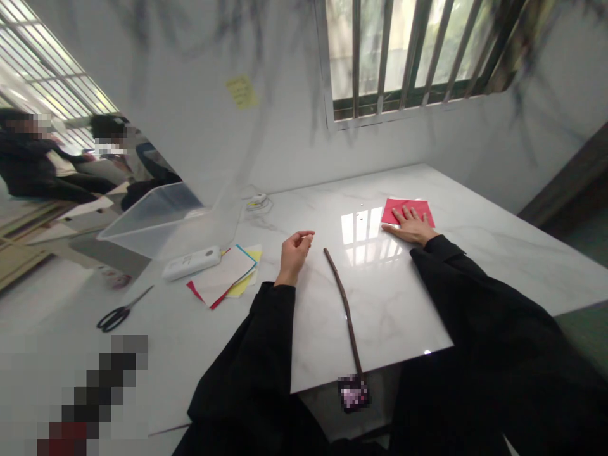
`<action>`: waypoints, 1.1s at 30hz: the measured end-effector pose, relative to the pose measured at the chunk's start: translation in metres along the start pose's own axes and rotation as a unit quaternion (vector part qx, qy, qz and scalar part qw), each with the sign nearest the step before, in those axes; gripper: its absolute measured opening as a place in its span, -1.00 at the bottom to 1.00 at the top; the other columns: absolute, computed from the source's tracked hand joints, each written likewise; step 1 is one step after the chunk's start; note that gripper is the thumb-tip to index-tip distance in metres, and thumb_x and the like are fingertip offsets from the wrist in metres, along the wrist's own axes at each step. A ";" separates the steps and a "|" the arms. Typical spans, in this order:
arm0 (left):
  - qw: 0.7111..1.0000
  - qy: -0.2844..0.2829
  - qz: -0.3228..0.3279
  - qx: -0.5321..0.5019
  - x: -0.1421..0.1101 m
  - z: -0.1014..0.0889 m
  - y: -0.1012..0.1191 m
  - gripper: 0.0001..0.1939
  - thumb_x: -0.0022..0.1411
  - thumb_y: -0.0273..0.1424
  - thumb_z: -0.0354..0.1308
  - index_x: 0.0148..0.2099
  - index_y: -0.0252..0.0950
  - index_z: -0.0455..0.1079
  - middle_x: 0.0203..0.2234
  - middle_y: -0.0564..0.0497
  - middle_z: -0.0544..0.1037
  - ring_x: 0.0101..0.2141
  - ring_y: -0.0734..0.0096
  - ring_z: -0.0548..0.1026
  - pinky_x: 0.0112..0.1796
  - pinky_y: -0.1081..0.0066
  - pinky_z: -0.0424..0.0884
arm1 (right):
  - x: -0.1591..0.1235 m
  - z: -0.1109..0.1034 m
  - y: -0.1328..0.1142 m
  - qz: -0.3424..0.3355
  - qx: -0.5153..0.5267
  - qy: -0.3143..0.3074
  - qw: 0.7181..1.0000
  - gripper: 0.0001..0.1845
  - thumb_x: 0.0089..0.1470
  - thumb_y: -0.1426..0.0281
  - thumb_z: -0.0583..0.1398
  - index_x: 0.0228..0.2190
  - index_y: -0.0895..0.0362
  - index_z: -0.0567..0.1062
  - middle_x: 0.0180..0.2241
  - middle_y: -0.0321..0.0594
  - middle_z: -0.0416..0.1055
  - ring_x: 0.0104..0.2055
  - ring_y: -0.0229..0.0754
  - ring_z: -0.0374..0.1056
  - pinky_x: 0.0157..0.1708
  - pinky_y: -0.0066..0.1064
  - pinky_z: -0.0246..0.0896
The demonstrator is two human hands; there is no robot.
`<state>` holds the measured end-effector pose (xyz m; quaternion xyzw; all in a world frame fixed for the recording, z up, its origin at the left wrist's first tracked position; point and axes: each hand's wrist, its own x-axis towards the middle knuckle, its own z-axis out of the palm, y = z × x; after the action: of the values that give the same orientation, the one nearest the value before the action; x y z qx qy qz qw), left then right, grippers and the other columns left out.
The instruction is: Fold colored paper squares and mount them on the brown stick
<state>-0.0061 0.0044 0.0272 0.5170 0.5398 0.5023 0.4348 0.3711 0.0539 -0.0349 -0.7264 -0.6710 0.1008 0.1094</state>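
Note:
My right hand point(412, 227) lies flat with fingers spread on a sheet of red paper point(393, 204) on the white marble-patterned table. My left hand point(295, 253) hovers over the table with its fingers drawn together in a pinch; whatever may be between the fingertips is too small to make out. Between my two arms a thin brown stick point(346, 301) lies lengthwise, its near end by the table's front edge. Left of my left hand is a small pile of coloured paper point(223, 275), white on top with red, blue and yellow edges showing.
Black-handled scissors point(118, 315) lie at the left, near a white power strip point(192, 263). A clear plastic bin point(156, 221) stands behind them. A coiled cable point(259, 201) rests by the wall. Two people sit at far left. A barred window point(408, 57) is above.

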 end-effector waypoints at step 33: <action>0.892 0.039 0.107 0.437 -0.011 -0.006 -0.004 -0.86 0.31 -0.35 0.18 -0.14 -0.15 0.56 -0.35 -0.03 0.63 -0.26 0.18 0.57 -0.16 0.32 0.34 | -0.010 0.021 -0.121 -0.193 0.179 0.239 0.935 -0.39 0.24 0.44 0.10 0.31 0.19 0.35 0.06 0.11 0.45 0.11 0.17 0.34 0.18 0.00 0.28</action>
<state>-0.0118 -0.0068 0.0229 0.6898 0.6623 0.2790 0.0873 0.2493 0.0533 -0.0192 -0.5541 -0.7233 0.0197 0.4116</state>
